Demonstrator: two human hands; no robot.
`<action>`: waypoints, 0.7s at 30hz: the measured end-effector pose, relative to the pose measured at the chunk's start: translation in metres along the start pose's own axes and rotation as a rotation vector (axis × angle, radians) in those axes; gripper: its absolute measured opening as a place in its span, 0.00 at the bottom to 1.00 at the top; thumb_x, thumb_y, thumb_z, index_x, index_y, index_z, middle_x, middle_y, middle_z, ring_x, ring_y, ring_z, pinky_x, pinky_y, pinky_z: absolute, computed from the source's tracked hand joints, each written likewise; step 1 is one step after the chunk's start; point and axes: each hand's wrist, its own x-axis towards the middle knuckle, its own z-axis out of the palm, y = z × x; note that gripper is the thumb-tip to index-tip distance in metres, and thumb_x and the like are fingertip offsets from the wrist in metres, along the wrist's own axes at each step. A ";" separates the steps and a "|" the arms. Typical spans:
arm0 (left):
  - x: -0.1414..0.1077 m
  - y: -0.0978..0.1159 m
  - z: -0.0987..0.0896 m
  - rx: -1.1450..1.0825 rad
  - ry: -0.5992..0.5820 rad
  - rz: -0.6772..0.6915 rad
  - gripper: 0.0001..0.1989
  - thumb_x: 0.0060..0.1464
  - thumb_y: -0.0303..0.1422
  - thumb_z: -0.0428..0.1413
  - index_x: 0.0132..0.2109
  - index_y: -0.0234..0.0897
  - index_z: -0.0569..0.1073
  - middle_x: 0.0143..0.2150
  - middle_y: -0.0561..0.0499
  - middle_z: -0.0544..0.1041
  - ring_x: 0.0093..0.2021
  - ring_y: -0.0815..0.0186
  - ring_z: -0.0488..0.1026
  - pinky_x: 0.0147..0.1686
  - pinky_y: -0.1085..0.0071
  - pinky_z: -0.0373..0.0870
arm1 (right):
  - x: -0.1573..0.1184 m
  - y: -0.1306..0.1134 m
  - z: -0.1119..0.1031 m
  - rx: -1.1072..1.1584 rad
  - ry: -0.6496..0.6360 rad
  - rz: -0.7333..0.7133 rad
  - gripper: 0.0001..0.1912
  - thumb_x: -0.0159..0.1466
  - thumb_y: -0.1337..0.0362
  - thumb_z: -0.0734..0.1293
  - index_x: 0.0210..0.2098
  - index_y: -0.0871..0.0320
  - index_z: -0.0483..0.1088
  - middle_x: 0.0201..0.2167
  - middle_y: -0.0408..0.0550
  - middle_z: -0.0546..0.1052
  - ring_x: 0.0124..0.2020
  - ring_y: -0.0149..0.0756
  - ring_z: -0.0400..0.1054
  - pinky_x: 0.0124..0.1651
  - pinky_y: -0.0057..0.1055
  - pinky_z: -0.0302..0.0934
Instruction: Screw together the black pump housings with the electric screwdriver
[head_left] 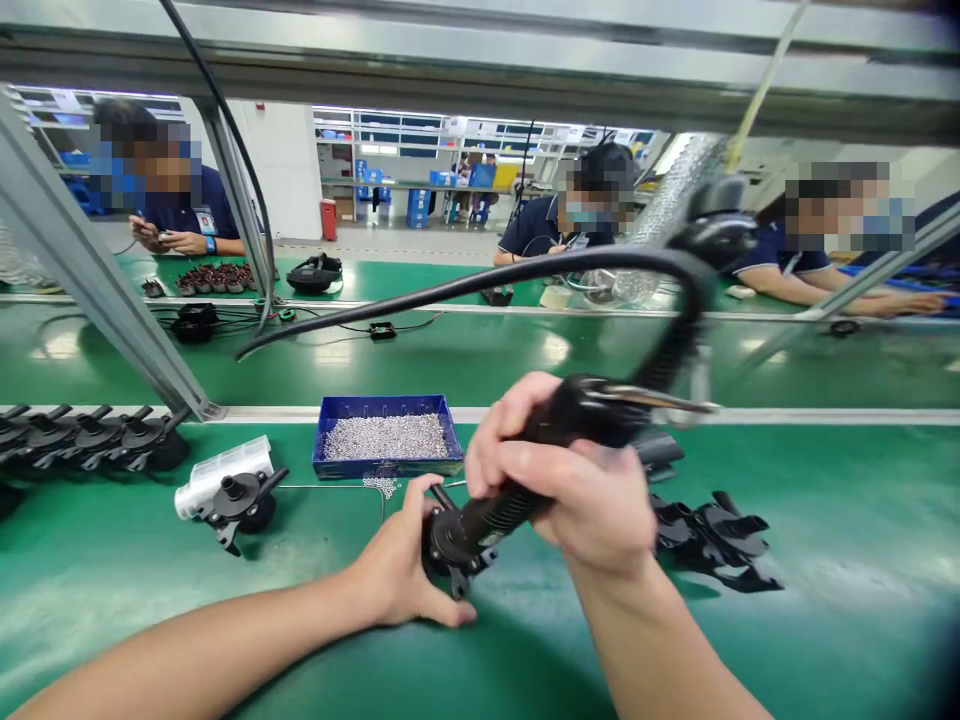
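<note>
My right hand [570, 480] is wrapped round a black power screwdriver [592, 410], which slants down to the left, with a thick black cable looping from its upper end. Its lower end meets a black round part [450, 545] on the green bench. Around that part's left side my left hand [420, 560] curves, its thumb below and fingers above, steadying it. The screwdriver's tip is hidden inside the part. Just behind my left hand stands a blue tray [322, 465] full of small metal pieces, with a few pieces spilled at its front.
A similar black part [244, 505] leans by a clear-white plastic cylinder [225, 475] at left. More black parts [90, 435] line the far left; others [720, 540] lie at right. Metal frame posts [112, 260] and a rail stand ahead. Three people sit across the bench.
</note>
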 end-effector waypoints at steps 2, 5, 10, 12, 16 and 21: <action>-0.003 -0.006 0.008 -0.078 -0.003 0.018 0.71 0.30 0.42 0.84 0.74 0.45 0.51 0.63 0.39 0.75 0.64 0.38 0.73 0.67 0.42 0.67 | 0.000 -0.003 0.000 0.046 0.042 -0.096 0.07 0.61 0.72 0.75 0.36 0.56 0.77 0.24 0.41 0.79 0.24 0.33 0.75 0.29 0.28 0.72; -0.003 -0.014 0.014 -0.175 -0.037 0.109 0.72 0.31 0.47 0.84 0.76 0.45 0.51 0.66 0.37 0.73 0.67 0.37 0.71 0.69 0.41 0.65 | 0.000 0.003 -0.002 0.039 0.018 -0.124 0.06 0.63 0.72 0.75 0.37 0.56 0.77 0.25 0.42 0.80 0.25 0.33 0.76 0.31 0.29 0.74; -0.003 -0.008 0.014 -0.198 -0.061 0.112 0.47 0.49 0.43 0.78 0.69 0.44 0.63 0.63 0.42 0.77 0.67 0.42 0.72 0.70 0.42 0.65 | -0.002 0.017 -0.007 0.019 -0.097 -0.014 0.07 0.65 0.71 0.76 0.40 0.55 0.77 0.28 0.41 0.82 0.26 0.34 0.78 0.30 0.30 0.75; -0.005 -0.002 0.014 -0.204 -0.054 0.099 0.42 0.51 0.40 0.77 0.65 0.43 0.65 0.63 0.42 0.78 0.67 0.43 0.73 0.70 0.42 0.65 | -0.004 0.017 -0.007 0.010 -0.101 0.009 0.08 0.65 0.70 0.77 0.40 0.54 0.77 0.28 0.41 0.82 0.25 0.34 0.78 0.29 0.30 0.74; -0.005 0.005 0.013 -0.210 -0.076 0.095 0.39 0.52 0.39 0.77 0.63 0.41 0.66 0.65 0.41 0.77 0.66 0.44 0.73 0.66 0.44 0.69 | -0.006 0.012 -0.005 -0.010 -0.131 0.035 0.09 0.64 0.70 0.77 0.40 0.54 0.76 0.28 0.41 0.82 0.27 0.35 0.78 0.30 0.30 0.73; -0.003 0.009 0.010 -0.190 -0.098 0.127 0.38 0.54 0.41 0.77 0.64 0.41 0.67 0.64 0.42 0.78 0.65 0.44 0.74 0.64 0.46 0.72 | -0.006 0.011 -0.006 -0.016 -0.184 0.042 0.10 0.63 0.69 0.78 0.40 0.54 0.75 0.28 0.42 0.81 0.26 0.36 0.74 0.30 0.33 0.69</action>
